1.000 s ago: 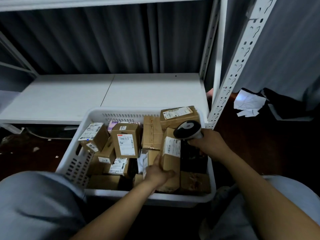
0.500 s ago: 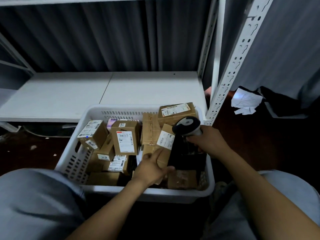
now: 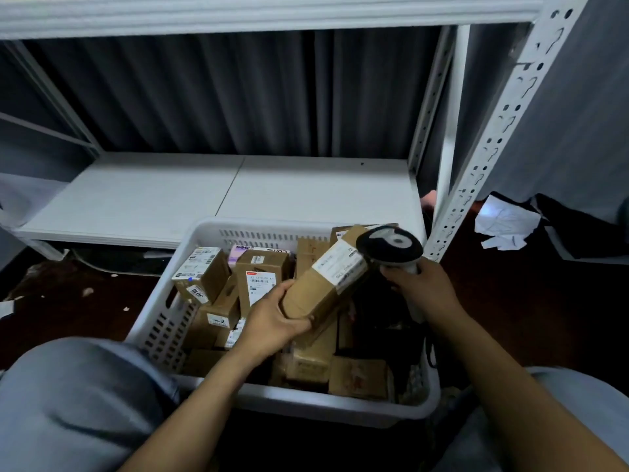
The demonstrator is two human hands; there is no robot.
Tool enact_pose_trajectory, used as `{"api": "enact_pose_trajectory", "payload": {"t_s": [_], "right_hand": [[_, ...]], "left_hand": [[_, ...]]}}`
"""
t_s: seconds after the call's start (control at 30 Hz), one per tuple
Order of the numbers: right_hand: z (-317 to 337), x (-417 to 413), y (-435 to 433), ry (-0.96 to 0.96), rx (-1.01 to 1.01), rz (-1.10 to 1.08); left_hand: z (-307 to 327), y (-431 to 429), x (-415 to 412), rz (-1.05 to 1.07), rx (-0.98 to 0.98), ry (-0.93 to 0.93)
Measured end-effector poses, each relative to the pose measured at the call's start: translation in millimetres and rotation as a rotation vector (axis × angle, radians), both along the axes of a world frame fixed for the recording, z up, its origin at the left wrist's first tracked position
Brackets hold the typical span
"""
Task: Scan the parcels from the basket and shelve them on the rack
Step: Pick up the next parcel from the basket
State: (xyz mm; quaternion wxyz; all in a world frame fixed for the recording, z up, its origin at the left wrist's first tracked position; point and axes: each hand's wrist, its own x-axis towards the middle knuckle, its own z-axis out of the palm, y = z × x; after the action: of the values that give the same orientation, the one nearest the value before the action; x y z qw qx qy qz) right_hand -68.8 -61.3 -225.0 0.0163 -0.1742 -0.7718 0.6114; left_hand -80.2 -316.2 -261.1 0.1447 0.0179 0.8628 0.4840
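White rack shelf at 12 o'clock, basket nearer me. My left hand gripped a parcel above the basket, long axis toward 2 o'clock, label end just beside the scanner my right hand clutched.

So the basket sits on the floor right in front of the rack's bottom shelf, and it has loads of parcels piled inside. One parcel is up over the basket's middle in the person's left grip. The scanner is just right of it, in the right grip. A rack upright stands by the basket's far-right corner, and there's loose paper on the floor further right.
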Motion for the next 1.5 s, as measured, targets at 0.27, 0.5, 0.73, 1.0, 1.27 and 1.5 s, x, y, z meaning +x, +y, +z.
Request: {"api": "enact_pose_trajectory", "payload": {"t_s": [0.27,0.5,0.73,1.0,1.27,1.5], "right_hand": [[13.4,-7.3,-5.7,0.141,-0.354,-0.046],[8.4,-11.0,-3.3,0.154,-0.465,-0.035],[3.2,-13.8,-6.8,0.183,-0.624,-0.084],[6.4,-14.3,-2.7,0.188,-0.619,-0.084],[3.5,-12.5,-8.6,0.102,-0.366,-0.038],[3.5,-8.8,-13.2,0.120,-0.213,0.072]], "left_hand": [[15.6,-15.2,-19.8,-0.036,-0.019,0.135],[25.4,-14.6,-16.5,0.084,0.056,0.194],[21.5,-5.9,-21.4,0.353,0.501,0.030],[22.2,-7.2,-23.9,0.381,0.624,-0.133],[34.4,-22.4,-30.1,0.564,0.665,-0.409],[42.8,-19.5,-25.2,0.446,0.660,-0.456]]}}
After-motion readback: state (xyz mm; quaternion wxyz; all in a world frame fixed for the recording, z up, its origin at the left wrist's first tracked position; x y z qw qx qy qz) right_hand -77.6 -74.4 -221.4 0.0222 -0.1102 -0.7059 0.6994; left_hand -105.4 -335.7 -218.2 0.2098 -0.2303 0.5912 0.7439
